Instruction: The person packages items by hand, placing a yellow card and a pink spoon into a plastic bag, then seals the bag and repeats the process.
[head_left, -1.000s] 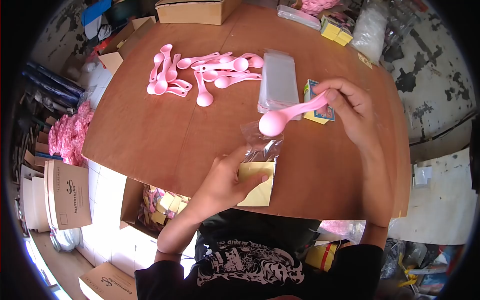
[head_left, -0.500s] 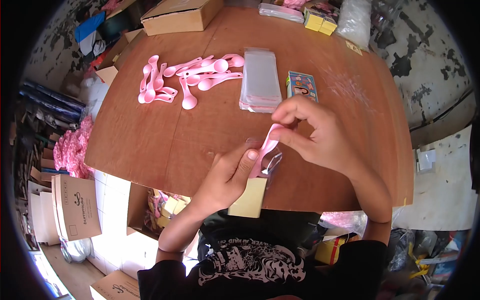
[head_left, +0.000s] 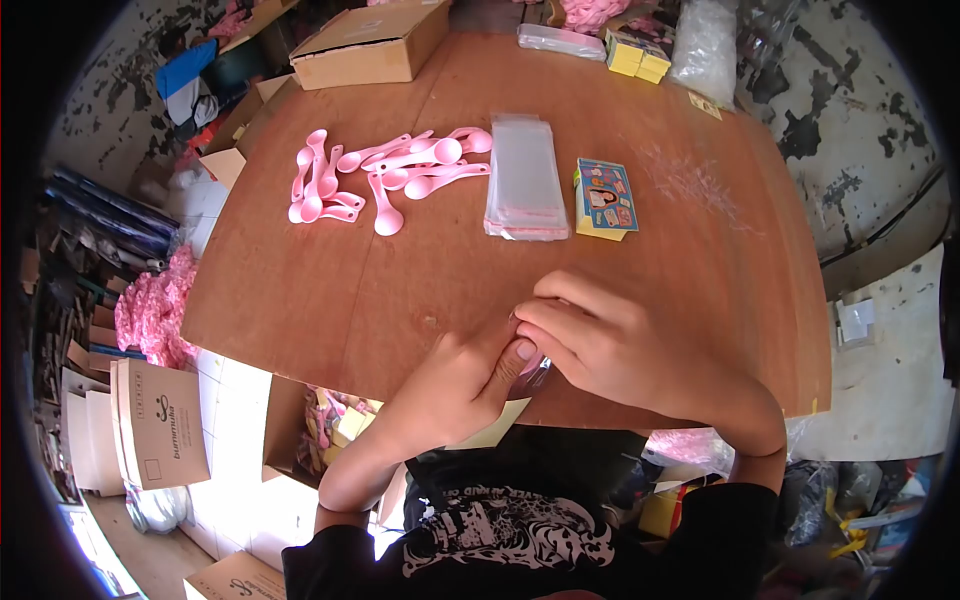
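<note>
In front of my chest, my left hand [head_left: 455, 385] is closed around a clear plastic bag [head_left: 543, 378] with a pale yellow card [head_left: 497, 426] at its lower end. A bit of a pink spoon [head_left: 531, 364] shows between my hands; the rest is covered by fingers. My right hand [head_left: 590, 335] is closed at the bag's top, its fingertips pinched against my left thumb and over the spoon's upper end. Farther up the table lie several loose pink spoons [head_left: 420, 152], a stack of clear bags [head_left: 525, 180] and a stack of printed cards [head_left: 605, 198].
The brown wooden table [head_left: 290, 290] carries a cardboard box [head_left: 360, 62] at its far edge, with yellow card stacks [head_left: 638, 58] and a roll of clear plastic [head_left: 706, 45] to the right. An open carton [head_left: 285, 425] stands below the table's near left edge.
My right hand has come down and left onto the bag's top, beside my left thumb. The spoon, earlier sticking up from the bag, is now mostly hidden. The view has tilted slightly.
</note>
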